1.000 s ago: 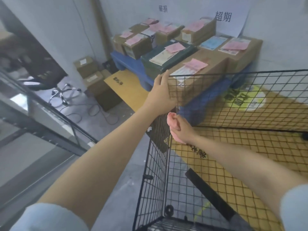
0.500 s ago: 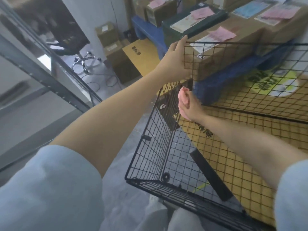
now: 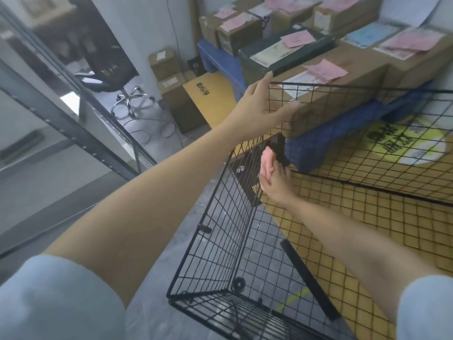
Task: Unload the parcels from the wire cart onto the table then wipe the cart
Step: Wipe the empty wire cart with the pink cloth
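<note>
We take the wire cart [image 3: 245,241] as our landmark. Beyond its far corner lie the parcels [image 3: 343,77], stacked on a low platform [image 3: 220,60]. To the cart's left stands a metal shelf frame [image 3: 73,123], and behind that frame an office chair [image 3: 115,77]. More boxes [image 3: 169,77] sit on the floor between chair and platform. Under the cart's right side lies a floor mat [image 3: 367,217].

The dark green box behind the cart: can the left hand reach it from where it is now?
Probably yes. The left hand rests on the wire cart's top far corner, its fingertips close to the dark green box's near edge, and nothing stands between them.
</note>
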Tool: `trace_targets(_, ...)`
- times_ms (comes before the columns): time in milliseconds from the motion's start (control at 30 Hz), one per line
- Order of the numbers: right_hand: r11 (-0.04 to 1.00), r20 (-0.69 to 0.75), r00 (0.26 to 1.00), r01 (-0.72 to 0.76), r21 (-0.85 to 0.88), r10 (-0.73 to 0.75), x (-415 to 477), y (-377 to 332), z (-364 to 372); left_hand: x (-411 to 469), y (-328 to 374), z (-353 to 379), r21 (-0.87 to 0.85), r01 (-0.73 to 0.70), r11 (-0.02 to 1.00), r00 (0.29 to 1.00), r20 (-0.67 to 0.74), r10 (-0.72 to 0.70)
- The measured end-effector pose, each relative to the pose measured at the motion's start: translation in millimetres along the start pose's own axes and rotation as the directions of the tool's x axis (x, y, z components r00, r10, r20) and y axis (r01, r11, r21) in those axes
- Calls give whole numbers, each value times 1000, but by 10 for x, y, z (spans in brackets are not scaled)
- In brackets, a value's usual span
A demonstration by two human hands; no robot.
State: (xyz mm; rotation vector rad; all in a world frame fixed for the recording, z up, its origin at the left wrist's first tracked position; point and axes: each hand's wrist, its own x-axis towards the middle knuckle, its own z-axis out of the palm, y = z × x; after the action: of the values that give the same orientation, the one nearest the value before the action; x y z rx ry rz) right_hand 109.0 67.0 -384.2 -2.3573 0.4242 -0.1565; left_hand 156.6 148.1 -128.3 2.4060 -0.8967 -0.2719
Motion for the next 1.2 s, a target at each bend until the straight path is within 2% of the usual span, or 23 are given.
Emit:
trace_targets(67,998,-20,999,-30,61,31,-63,-99,-13,6,1,8,-9,3,1000,1000,-3,-3)
trace_targets(167,980,24,987,-159,117,157,-216,-273,-66,1,-5,6,-16,5,1000,1000,5,-5)
trace_targets(233,977,77,976,-208,43,204,-336,-320,-83,-4,-2,7,-12,6,1000,1000,9,-6)
trace_targets(400,977,133,969,-196,-85,206,-598,-379,-38,16,48,12,33,4,999,1000,28,-5)
trace_targets(533,986,203,965,-157,-55,165,-825,-468,-47,3,36,8,43,-4,999,999,33,3)
trace_targets(667,978,261,963,-113,177,64,-1129,-558,-46,-6,48,4,59,-16,998,999,36,13)
trace_targets(767,981,302,953,-69,182,10,-1318,-572,-1,-13,44,0,37,-11,999,1000,27,10)
trace_targets(900,960,417,908,-143,242,30,-1512,-600,71,-20,32,1,-4,-16,1000,1000,17,16)
trace_targets(1067,950,543,839,-158,270,-15,-1698,-619,55,-10,15,19,-35,-12,999,1000,13,13)
trace_targets(1200,957,648,750,-77,278,-128,-1902,-639,102,-4,6,6,-41,-22,999,1000,16,23)
